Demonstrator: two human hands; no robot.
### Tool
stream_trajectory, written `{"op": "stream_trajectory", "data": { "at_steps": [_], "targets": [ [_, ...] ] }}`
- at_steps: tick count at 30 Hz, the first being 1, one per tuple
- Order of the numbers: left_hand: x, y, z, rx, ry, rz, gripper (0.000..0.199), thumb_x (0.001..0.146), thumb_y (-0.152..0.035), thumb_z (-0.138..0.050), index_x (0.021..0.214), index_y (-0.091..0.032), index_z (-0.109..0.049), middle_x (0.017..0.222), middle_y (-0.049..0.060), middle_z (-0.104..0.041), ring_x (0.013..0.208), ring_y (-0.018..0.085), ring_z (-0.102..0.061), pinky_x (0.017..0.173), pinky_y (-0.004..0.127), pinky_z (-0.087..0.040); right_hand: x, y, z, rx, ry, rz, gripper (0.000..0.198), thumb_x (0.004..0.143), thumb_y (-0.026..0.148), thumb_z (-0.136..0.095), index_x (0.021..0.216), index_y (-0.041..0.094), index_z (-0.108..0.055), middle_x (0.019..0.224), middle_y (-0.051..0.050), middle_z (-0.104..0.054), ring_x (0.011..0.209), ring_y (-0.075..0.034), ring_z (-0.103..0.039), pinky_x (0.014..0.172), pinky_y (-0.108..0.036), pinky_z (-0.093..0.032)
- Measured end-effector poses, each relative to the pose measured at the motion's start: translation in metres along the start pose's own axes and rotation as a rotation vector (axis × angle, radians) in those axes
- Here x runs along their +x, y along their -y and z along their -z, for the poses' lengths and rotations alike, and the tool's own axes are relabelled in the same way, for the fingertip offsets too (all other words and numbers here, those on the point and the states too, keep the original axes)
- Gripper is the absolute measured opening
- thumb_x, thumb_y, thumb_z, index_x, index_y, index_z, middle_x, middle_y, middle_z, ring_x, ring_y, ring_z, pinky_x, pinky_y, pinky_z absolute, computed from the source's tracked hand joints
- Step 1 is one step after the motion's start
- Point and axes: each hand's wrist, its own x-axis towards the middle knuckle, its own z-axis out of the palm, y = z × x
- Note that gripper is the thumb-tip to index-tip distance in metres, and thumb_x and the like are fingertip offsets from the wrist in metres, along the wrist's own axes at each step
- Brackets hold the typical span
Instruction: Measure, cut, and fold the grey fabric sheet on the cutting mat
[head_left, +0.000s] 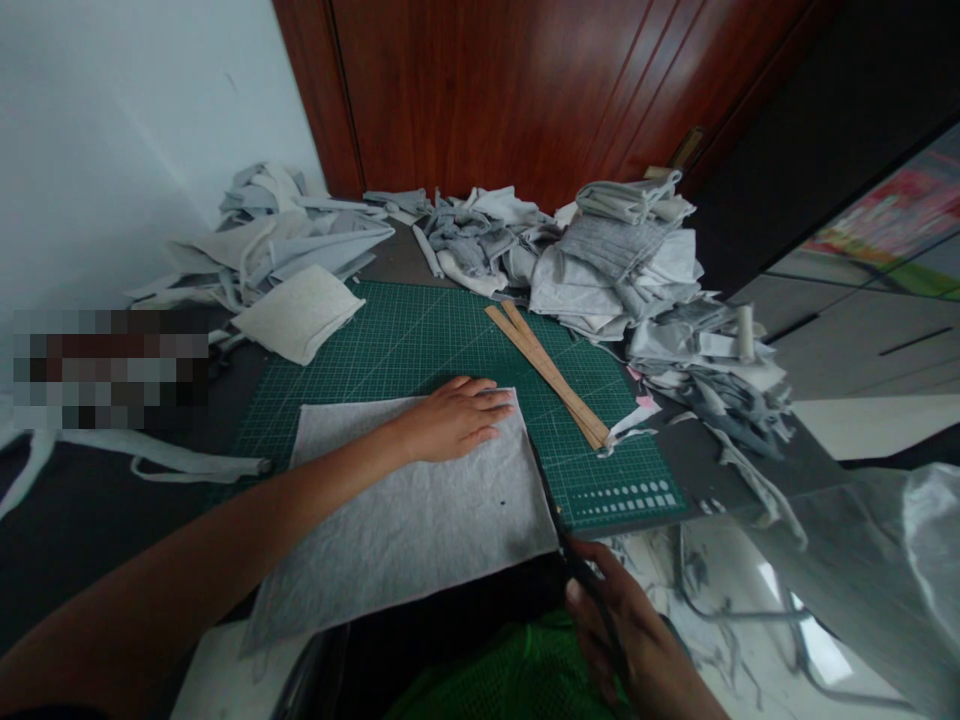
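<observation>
A grey piece of cloth (420, 510) lies on the green cutting mat (420, 335), its near edge hanging over the table's front. Flat on the cloth's far right part rests my left hand (461, 418), fingers stretched out. My right hand (619, 620) is wrapped round the dark handles of a pair of scissors (596, 590) at the near right corner. The blades run along the cloth's right edge; how far apart they stand I cannot tell. Two crossed wooden rulers (551, 375) lie on the mat to the right of the cloth.
Heaps of grey cloth scraps (480, 235) line the back of the table, with a folded stack (615, 260) at the right. A pale square cloth (300, 312) overlaps the mat's left corner. Clear plastic (877, 560) and a metal frame (742, 615) stand at the right.
</observation>
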Motion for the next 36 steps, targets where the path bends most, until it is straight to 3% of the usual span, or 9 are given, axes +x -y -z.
{"op": "stream_trajectory", "data": {
  "at_steps": [8,14,24,30,36],
  "targets": [
    [-0.001,0.003,-0.005,-0.041,-0.053,-0.014,0.046,0.108,-0.038,-0.046,0.152,-0.023,-0.052,0.16,0.005,-0.05,0.149,0.028,-0.039,0.119,0.044,-0.03,0.003,-0.005,0.0,-0.028,0.015,0.059,0.068,0.083,0.07,-0.074,0.13,0.024,-0.056,0.062,0.01,-0.049,0.041,-0.005,-0.037,0.037,-0.018,-0.032],
    [-0.001,0.005,-0.009,-0.06,-0.094,-0.011,0.048,0.107,-0.04,-0.048,0.149,-0.016,-0.054,0.159,0.01,-0.05,0.15,0.027,-0.04,0.123,0.041,-0.03,0.004,0.006,-0.001,0.113,0.005,-0.06,0.073,0.074,0.074,-0.078,0.124,0.027,-0.056,0.059,0.012,-0.045,0.041,-0.006,-0.034,0.036,-0.017,-0.029],
    [-0.001,0.005,-0.008,-0.058,-0.082,-0.006,0.049,0.107,-0.04,-0.048,0.148,-0.015,-0.055,0.159,0.01,-0.05,0.149,0.028,-0.04,0.123,0.043,-0.032,0.014,0.019,-0.007,0.126,0.014,-0.038,0.065,0.074,0.067,-0.082,0.118,0.027,-0.057,0.066,0.01,-0.049,0.043,-0.005,-0.037,0.038,-0.016,-0.029],
    [-0.002,0.005,-0.008,-0.077,-0.101,-0.012,0.049,0.106,-0.039,-0.049,0.15,-0.018,-0.053,0.159,0.009,-0.05,0.149,0.028,-0.041,0.122,0.043,-0.032,0.026,0.012,-0.01,0.061,0.043,0.019,0.074,0.081,0.069,-0.075,0.136,0.027,-0.048,0.061,0.012,-0.049,0.04,-0.007,-0.037,0.037,-0.018,-0.03],
    [-0.001,0.005,-0.008,-0.061,-0.095,-0.013,0.048,0.107,-0.04,-0.049,0.149,-0.018,-0.054,0.159,0.009,-0.05,0.149,0.027,-0.04,0.122,0.042,-0.032,0.03,0.007,-0.009,0.052,0.054,0.03,0.069,0.082,0.068,-0.075,0.132,0.027,-0.052,0.063,0.011,-0.049,0.043,-0.008,-0.038,0.037,-0.018,-0.032]
  ]
}}
